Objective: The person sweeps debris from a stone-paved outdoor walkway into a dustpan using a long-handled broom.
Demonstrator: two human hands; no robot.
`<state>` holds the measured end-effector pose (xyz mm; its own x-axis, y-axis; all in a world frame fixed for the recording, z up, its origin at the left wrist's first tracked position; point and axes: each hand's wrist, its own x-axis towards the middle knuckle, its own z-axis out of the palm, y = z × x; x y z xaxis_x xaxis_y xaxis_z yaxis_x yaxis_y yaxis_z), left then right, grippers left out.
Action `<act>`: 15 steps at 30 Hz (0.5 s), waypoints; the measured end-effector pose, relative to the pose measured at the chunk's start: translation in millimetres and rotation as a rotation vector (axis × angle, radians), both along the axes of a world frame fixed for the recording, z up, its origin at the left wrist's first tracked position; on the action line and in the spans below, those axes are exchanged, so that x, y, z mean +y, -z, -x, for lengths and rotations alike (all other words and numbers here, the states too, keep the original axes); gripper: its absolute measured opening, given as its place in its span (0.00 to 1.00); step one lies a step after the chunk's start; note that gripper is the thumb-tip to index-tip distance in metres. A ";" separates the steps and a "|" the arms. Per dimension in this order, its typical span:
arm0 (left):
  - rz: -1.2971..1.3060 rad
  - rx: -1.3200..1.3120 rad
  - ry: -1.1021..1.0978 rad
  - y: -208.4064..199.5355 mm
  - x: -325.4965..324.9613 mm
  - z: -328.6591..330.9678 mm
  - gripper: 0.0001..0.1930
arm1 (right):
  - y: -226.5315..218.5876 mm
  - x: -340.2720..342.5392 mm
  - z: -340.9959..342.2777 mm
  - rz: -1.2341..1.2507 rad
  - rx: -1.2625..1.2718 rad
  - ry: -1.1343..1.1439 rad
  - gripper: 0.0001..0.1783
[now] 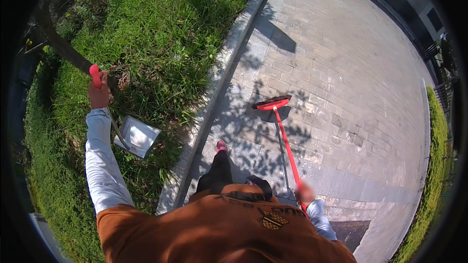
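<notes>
My left hand (99,93) is stretched out over the grass and wrapped round the red grip of a long-handled dustpan (138,135). Its pale pan hangs above the planted bed, below and to the right of that hand. At the lower right, my right hand (305,192) holds the red stick of a broom (287,151); a blur covers this hand, but the stick runs into it and shows again beneath. The broom's red head with dark bristles lies away from me on the paving, in dappled shade.
A stone kerb (222,63) separates the grass (170,19) from the brick paving (336,68). A tree trunk (68,51) leans behind my left hand. Trimmed hedges stand at far left and far right (436,136). A dark mat or cover (352,231) lies near my right arm.
</notes>
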<state>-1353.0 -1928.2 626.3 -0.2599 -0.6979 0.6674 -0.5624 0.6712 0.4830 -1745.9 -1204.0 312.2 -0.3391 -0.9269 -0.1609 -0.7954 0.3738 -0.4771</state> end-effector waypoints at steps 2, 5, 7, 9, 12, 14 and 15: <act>-0.141 -0.083 0.058 23.6 -27.0 36.7 0.10 | -83.1 -72.3 3.5 -0.064 -0.244 0.133 0.06; -0.355 -0.632 -0.091 59.9 -43.0 110.1 0.13 | -46.1 -77.1 15.4 -0.143 -0.661 0.457 0.10; -0.455 -0.722 0.003 100.8 -54.9 142.1 0.12 | 66.3 -31.8 17.7 -0.031 -1.102 0.901 0.11; -0.467 -0.951 0.055 133.0 -55.2 153.8 0.10 | -1.8 -101.6 8.5 -0.102 -1.098 1.084 0.10; -0.624 -1.358 0.034 200.1 -58.3 185.3 0.10 | -35.2 -131.4 7.9 -0.322 -1.072 1.191 0.16; -0.672 -1.471 0.174 242.7 -47.5 205.7 0.10 | -49.5 -138.8 1.8 -0.258 -1.038 1.216 0.32; -0.625 -1.423 0.232 266.1 -42.1 203.0 0.11 | -68.9 -150.9 10.3 -0.515 -1.082 1.162 0.48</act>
